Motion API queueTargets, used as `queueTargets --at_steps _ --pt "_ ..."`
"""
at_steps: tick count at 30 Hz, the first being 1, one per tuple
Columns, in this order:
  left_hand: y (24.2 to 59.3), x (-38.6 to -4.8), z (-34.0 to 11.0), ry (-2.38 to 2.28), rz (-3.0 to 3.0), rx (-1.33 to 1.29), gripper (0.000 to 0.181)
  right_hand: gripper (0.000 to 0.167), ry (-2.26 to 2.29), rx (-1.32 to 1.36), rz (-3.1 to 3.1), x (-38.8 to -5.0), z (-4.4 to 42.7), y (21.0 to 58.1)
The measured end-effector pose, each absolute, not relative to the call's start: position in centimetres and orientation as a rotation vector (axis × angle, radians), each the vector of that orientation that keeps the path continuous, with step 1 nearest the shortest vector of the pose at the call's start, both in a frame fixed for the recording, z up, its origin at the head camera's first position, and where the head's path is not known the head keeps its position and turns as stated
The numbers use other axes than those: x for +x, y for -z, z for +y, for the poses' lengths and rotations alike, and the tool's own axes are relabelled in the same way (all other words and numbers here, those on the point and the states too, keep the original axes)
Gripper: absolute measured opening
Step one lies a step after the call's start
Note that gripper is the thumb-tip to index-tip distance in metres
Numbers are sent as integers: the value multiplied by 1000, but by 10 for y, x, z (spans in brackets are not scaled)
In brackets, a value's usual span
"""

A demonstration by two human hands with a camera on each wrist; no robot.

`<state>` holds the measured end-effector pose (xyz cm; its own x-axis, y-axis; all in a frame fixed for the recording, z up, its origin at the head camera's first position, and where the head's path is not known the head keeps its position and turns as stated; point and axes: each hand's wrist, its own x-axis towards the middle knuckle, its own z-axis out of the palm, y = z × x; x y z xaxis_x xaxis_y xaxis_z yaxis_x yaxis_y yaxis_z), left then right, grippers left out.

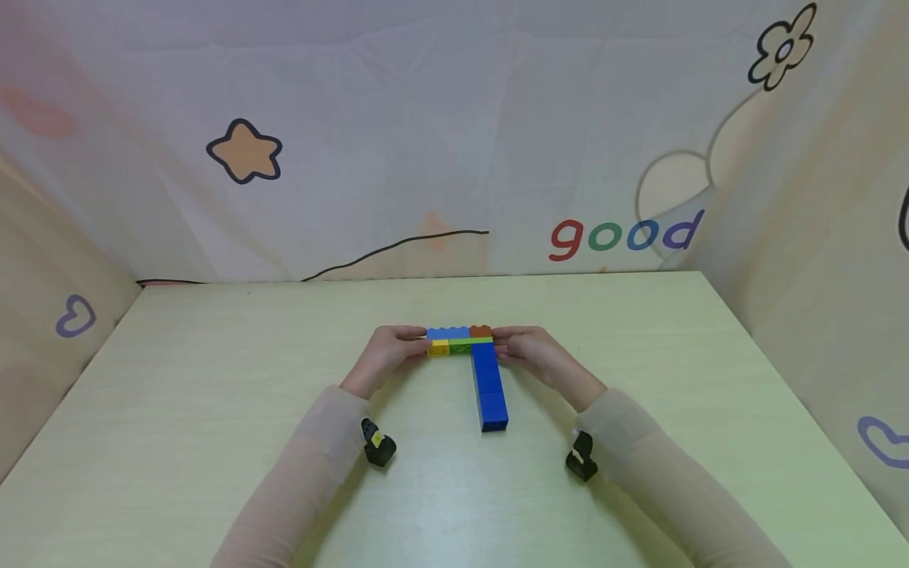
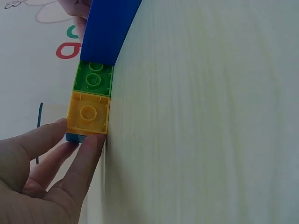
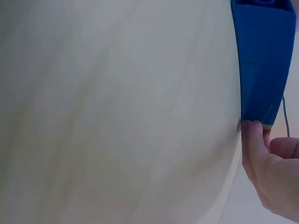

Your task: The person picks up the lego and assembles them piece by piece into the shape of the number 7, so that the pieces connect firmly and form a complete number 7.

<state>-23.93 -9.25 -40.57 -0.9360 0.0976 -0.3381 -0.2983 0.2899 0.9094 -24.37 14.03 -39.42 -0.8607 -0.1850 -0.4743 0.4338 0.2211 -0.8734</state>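
A toy brick build lies on its side on the table, with two blue bricks (image 1: 488, 383) as a long leg pointing toward me. Its far crosspiece has a light blue brick (image 1: 447, 334), a reddish-brown brick (image 1: 480, 331), a yellow brick (image 2: 88, 113) and a green brick (image 2: 93, 79); hollow undersides of the yellow and green ones face the left wrist camera. My left hand (image 1: 383, 356) pinches the yellow and light blue end. At the opposite end, my right hand (image 1: 543, 356) holds the build beside the reddish-brown brick, fingers against the blue leg's base.
The pale wooden table (image 1: 213, 410) extends around both arms. A printed cloth backdrop (image 1: 426, 142) stands along its far edge and both sides. Small black cameras (image 1: 379, 444) are strapped at the wrists.
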Motion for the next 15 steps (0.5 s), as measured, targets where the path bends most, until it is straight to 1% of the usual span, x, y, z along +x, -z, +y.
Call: queueTargets --at_steps 10,15 --pt "405 -239 -96 -1692 2201 -179 40 42 1688 281 1999 -245 137 393" --pt "403 -238 -95 -1701 2200 -223 41 42 1693 253 1979 -244 139 391"
